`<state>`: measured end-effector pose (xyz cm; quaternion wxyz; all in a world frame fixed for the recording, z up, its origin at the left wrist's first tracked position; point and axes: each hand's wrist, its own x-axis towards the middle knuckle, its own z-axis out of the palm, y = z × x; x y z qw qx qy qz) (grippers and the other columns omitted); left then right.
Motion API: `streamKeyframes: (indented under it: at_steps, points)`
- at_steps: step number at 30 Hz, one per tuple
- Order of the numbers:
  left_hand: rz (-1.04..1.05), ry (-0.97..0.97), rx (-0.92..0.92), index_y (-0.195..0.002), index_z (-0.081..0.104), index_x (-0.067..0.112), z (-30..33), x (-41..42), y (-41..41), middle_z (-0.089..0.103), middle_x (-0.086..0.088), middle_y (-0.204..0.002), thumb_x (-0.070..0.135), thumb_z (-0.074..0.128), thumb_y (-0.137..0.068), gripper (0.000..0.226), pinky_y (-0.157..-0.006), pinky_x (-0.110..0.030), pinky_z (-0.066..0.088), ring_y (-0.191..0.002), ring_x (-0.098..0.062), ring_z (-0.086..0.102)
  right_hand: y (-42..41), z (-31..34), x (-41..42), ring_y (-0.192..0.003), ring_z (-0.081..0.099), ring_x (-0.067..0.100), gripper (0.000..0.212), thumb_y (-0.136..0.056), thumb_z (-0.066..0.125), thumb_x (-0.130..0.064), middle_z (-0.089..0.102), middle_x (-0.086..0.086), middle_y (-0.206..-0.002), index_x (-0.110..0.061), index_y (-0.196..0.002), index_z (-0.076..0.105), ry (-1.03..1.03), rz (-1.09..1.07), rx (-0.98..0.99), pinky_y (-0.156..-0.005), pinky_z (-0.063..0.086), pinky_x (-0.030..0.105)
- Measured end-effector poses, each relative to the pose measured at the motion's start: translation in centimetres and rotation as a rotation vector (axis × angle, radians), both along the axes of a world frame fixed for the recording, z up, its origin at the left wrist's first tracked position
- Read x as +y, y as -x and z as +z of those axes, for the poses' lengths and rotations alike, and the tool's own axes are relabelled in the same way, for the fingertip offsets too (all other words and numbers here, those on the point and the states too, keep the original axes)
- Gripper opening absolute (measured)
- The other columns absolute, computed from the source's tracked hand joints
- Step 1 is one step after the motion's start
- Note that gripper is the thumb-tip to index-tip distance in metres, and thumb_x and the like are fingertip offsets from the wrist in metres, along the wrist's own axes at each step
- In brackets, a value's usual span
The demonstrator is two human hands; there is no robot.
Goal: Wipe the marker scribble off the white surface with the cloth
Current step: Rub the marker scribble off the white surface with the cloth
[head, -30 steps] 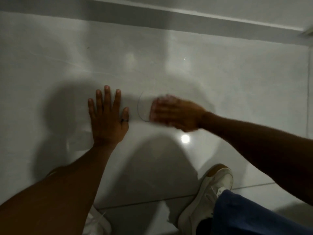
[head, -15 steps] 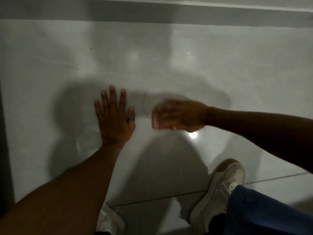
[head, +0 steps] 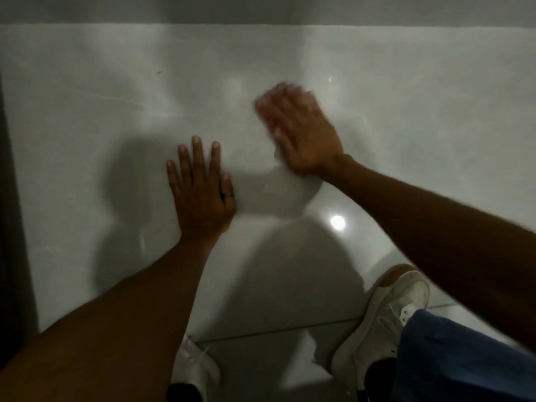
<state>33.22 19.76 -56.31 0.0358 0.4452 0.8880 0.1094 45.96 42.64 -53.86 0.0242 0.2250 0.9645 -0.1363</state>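
Observation:
The white surface (head: 406, 126) is a glossy pale tiled floor. My left hand (head: 203, 195) lies flat on it, fingers spread, a dark ring on one finger. My right hand (head: 301, 134) is up and to the right of it, blurred by motion and pressed palm-down on the surface. A small pale bit of the cloth (head: 278, 153) peeks out under its thumb side; the remainder is hidden by the hand. I can make out no marker line around the hand in this frame.
Two white shoes (head: 385, 311) (head: 197, 369) and a blue trouser leg (head: 452, 361) fill the bottom. A grout line (head: 275, 332) crosses between them. A lamp glare (head: 337, 222) shines below my right wrist. A dark edge (head: 11, 227) runs down the left, a grey band (head: 261, 10) along the top.
My right hand has swept up and to the right, away from my left hand. The thin curved line seen beside its fingertips earlier no longer shows. My left hand stays flat.

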Motion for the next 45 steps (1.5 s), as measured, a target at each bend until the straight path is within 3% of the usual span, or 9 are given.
streamKeyframes:
  at_steps: [3,8,12,17,27,30,36,42,45]
  points:
    - [-0.013,-0.007,-0.001,-0.171,0.033,0.02,0.1,0.2,-0.1,0.026,-0.016,-0.179,0.039,0.032,-0.113,0.061,-0.135,-0.062,0.015,-0.167,-0.042,0.019,1.9,0.7,-2.2,-0.167,0.013,0.035,0.063,-0.11,0.033,-0.04,0.023,0.009,-0.178,-0.019,-0.169,0.025,-0.006,-0.383,0.017,-0.136,0.007,0.058]
    - [0.002,0.008,-0.008,-0.171,0.035,0.02,0.3,0.2,-0.1,0.027,-0.016,-0.179,0.038,0.035,-0.111,0.062,-0.134,-0.063,0.017,-0.167,-0.043,0.021,-5.6,0.0,-13.0,-0.168,0.011,0.033,0.063,-0.111,0.037,-0.039,0.021,0.008,-0.179,-0.022,-0.17,0.022,0.048,0.055,-0.006,-0.135,0.014,0.059]
    - [-0.003,0.01,-0.023,-0.171,0.032,0.02,0.1,0.1,-0.2,0.024,-0.016,-0.18,0.038,0.038,-0.111,0.063,-0.135,-0.063,0.013,-0.167,-0.043,0.018,-15.1,-0.7,-11.7,-0.167,0.017,0.03,0.059,-0.111,0.036,-0.041,0.029,0.003,-0.177,-0.03,-0.168,0.027,0.082,0.252,-0.024,-0.135,0.012,0.059]
    - [-0.003,0.012,-0.004,-0.173,0.028,0.021,-0.2,0.1,-0.1,0.022,-0.015,-0.181,0.04,0.036,-0.112,0.064,-0.135,-0.062,0.012,-0.167,-0.043,0.017,-16.9,0.0,-2.3,-0.167,0.014,0.034,0.064,-0.109,0.03,-0.04,0.023,0.009,-0.178,-0.025,-0.17,0.021,-0.028,-0.412,-0.083,-0.133,0.016,0.063]
    - [-0.001,0.043,0.024,-0.173,0.025,0.022,-0.5,0.0,-0.2,0.021,-0.016,-0.181,0.043,0.024,-0.113,0.064,-0.135,-0.062,0.013,-0.168,-0.042,0.017,-5.3,0.4,4.9,-0.168,-0.001,0.033,0.066,-0.113,0.024,-0.043,0.004,0.01,-0.181,-0.017,-0.171,0.009,0.017,-0.797,-0.11,-0.137,0.001,0.056]
    - [-0.004,0.047,0.024,-0.173,0.026,0.022,-0.7,-0.1,-0.2,0.021,-0.016,-0.181,0.044,0.023,-0.113,0.065,-0.135,-0.062,0.013,-0.168,-0.042,0.017,-0.6,0.9,5.0,-0.168,0.002,0.034,0.066,-0.112,0.024,-0.044,0.007,0.01,-0.181,-0.019,-0.171,0.011,0.027,-0.746,-0.086,-0.136,0.003,0.057]
    - [-0.012,0.037,0.036,-0.172,0.03,0.021,-1.0,-0.4,0.2,0.023,-0.015,-0.18,0.042,0.026,-0.113,0.062,-0.135,-0.058,0.011,-0.168,-0.04,0.019,6.4,0.2,-3.6,-0.168,0.008,0.034,0.071,-0.104,0.038,-0.036,0.017,0.011,-0.179,-0.018,-0.17,0.019,0.052,-0.187,-0.018,-0.136,0.006,0.057]
    - [0.006,0.233,-0.218,-0.173,0.028,0.021,2.7,0.2,0.5,0.015,-0.015,-0.182,0.034,0.039,-0.113,0.062,-0.136,-0.056,0.007,-0.169,-0.04,0.011,-3.4,3.8,-11.5,-0.168,-0.012,0.031,0.084,-0.101,0.047,-0.005,-0.006,0.01,-0.181,-0.02,-0.172,0.005,0.274,-0.384,-0.237,-0.137,-0.011,0.05]
    - [0.132,0.419,-0.707,-0.17,0.034,0.015,8.9,1.4,0.9,0.015,-0.015,-0.182,0.03,0.046,-0.115,0.059,-0.137,-0.047,0.015,-0.169,-0.036,0.014,-3.9,10.9,-12.4,-0.159,0.035,0.034,0.068,-0.108,0.052,-0.015,0.033,0.014,-0.173,-0.016,-0.169,0.023,0.926,-0.849,-0.032,-0.133,0.027,0.047]
